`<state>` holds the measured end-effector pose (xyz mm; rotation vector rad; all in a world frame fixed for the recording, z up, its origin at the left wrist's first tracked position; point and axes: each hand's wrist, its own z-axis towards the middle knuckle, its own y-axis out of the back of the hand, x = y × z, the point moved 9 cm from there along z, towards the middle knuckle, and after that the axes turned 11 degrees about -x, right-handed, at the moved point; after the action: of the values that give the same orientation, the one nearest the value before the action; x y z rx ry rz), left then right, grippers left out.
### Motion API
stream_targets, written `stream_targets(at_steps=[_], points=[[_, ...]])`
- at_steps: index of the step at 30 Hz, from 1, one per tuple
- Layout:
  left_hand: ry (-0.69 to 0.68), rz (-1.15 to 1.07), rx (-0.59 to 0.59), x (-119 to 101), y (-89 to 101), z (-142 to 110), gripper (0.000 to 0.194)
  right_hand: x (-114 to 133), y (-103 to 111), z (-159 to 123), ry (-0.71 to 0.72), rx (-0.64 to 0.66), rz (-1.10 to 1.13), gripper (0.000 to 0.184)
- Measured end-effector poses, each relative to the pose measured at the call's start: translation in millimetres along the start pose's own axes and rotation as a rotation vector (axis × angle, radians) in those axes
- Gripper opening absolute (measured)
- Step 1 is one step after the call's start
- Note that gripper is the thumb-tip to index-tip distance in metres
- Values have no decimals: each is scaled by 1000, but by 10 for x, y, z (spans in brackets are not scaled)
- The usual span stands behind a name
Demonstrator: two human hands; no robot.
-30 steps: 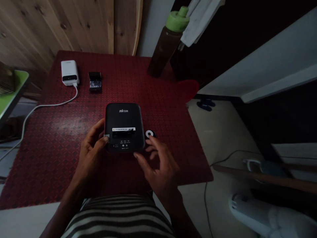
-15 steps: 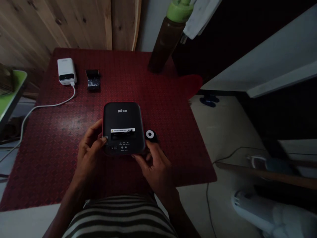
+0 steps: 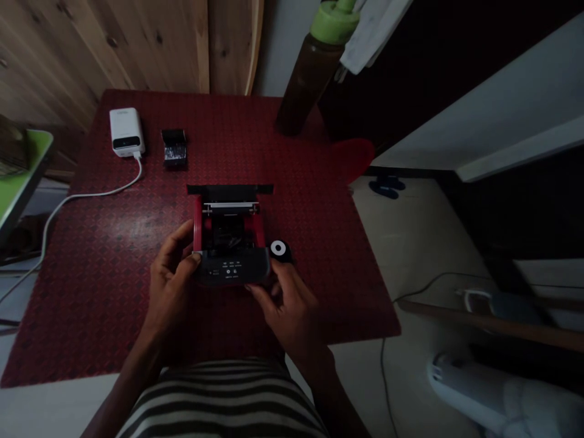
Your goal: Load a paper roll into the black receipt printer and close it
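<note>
A small black and red label printer sits in front of me on the red table, its black lid raised at the far side. Inside show red side walls, a pale bar across the back and a dark hollow. My left hand grips its left side, thumb on the near left corner of the panel. With my right hand I hold the near right corner, thumb and finger against the edge. Just right of the printer lies a small roll with a white ring-shaped end, partly behind my right hand.
A white power bank with a plugged-in cable lies at the back left, beside a black ribbon roll. At the back right stands a tall bottle with a green cap. The red table ends at the right above the floor.
The printer's lid has swung up and back, exposing the inside that it covered before. Both hands stay on the printer's sides in nearly the same place.
</note>
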<state>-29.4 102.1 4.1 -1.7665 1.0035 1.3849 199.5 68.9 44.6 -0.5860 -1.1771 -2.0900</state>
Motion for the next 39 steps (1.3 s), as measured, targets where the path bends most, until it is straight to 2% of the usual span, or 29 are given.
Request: stream_targets(at_steps=[4,6,8,9,11,14,16,19,24,27,30,32,34,36,39], points=[[-66,-16,8,36,45,50,55,66,195,201,45,52,27,32],[-126,-5,29,46,51,72,55,119,283,393,82,43,13,23],[-188,11,50,38,44,77,55,189,257,617,143,39,-13,18],[-215,13,59,27,37,73,55,229,182,727,183,57,-26,21],[-248,14,78,2,17,54,56,310,-101,914,262,170,-60,29],[-266,18,97,-30,-4,20,54,380,-650,1048,315,474,-176,29],[-257,11,107,-27,-13,8,54,411,-896,1068,321,632,-281,27],[-230,-25,124,6,-23,5,55,439,-1052,1064,315,765,-408,28],[-205,-53,132,39,-32,7,57,456,-1101,1053,321,890,-431,29],[-190,-38,128,42,-35,7,59,491,-1042,1099,315,845,-432,23],[-174,-20,120,41,-38,8,59,574,-893,1101,330,702,-399,16],[-175,-20,112,32,-36,7,58,631,-713,1077,353,571,-333,16],[-169,-29,113,34,-38,4,58,648,-444,1080,352,424,-202,19],[-151,-36,115,48,-40,2,60,541,-130,1140,288,297,-49,23],[-136,-22,107,58,-32,3,60,59,228,1314,64,153,59,25]])
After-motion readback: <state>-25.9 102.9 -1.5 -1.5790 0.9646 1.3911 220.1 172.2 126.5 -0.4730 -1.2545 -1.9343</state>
